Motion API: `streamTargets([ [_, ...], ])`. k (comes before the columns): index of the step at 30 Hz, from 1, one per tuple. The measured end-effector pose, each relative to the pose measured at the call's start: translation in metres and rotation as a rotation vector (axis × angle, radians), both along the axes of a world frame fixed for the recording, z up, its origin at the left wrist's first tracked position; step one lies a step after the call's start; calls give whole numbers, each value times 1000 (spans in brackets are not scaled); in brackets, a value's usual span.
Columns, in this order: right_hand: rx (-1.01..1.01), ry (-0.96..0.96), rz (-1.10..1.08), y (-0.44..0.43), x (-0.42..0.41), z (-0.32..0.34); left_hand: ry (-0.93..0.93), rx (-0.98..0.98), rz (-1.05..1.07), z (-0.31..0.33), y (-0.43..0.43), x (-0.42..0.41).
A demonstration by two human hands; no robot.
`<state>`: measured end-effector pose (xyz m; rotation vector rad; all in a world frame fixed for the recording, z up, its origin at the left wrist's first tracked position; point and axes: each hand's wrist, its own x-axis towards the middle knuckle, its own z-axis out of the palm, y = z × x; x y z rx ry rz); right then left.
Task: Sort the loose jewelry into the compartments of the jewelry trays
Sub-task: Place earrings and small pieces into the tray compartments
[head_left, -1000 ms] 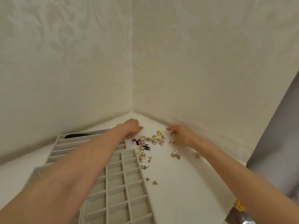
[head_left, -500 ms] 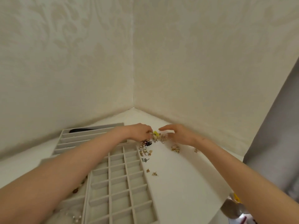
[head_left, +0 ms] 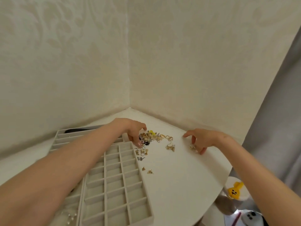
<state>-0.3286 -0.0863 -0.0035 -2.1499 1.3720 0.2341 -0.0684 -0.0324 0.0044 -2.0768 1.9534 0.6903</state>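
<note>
Dipping the curled fingers (head_left: 138,143) of the left hand (head_left: 133,132) into the left edge of the jewelry heap (head_left: 154,137); touching the pieces, while hiding beneath the knuckles whether any single piece is being pinched. Arching the right hand (head_left: 204,139) apart to the right, fingers spread and bent, tips pressing on the white table (head_left: 179,185), gripping nothing; straddling a small gold piece (head_left: 192,147) lying between two of its fingers.

Showing the heap as a tangle of gold rings and links mixed with black, pink and pearl-white bits, bearing a yellow piece (head_left: 151,132) at its far side. Trailing rightward from it, a short run of gold links (head_left: 166,137) and, nearer, a gold-and-white piece (head_left: 170,146). Scattering toward the viewer beside the tray wall: a small cluster (head_left: 142,152) of gold and silver bits, then two tiny gold studs (head_left: 147,170) set apart from the rest.

Lying throughout on the table, just right of the grid tray (head_left: 114,185), pale grey and divided into small square compartments. Stretching the left forearm across that tray and across a slotted tray (head_left: 65,139) behind it, carrying a dark item (head_left: 76,130) in its farthest slot. Glinting at lower left, pearl-like pieces (head_left: 70,217) in a part-hidden tray. Sitting beyond the table's edge at lower right, a yellow toy figure (head_left: 234,191).
</note>
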Motion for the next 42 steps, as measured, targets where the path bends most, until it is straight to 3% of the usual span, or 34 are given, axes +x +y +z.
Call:
streamTargets([
  [8,-5,-178,119,-7,18,-11,156,-30,-90,-5,0,-21],
  [20,20,-249,294,4,21,-9,276,-52,-206,-2,26,-32],
  [24,71,-328,246,8,15,-6,113,-327,-176,17,32,-24],
  [29,99,-340,222,10,12,-4,-172,24,-98,25,36,-23],
  [32,118,-278,214,14,12,-2,-287,77,-144,20,39,-37],
  [36,44,-243,184,24,13,2,-302,72,-154,12,43,-49],
  [42,-46,-324,196,37,11,-4,-109,25,-86,2,42,-56],
])
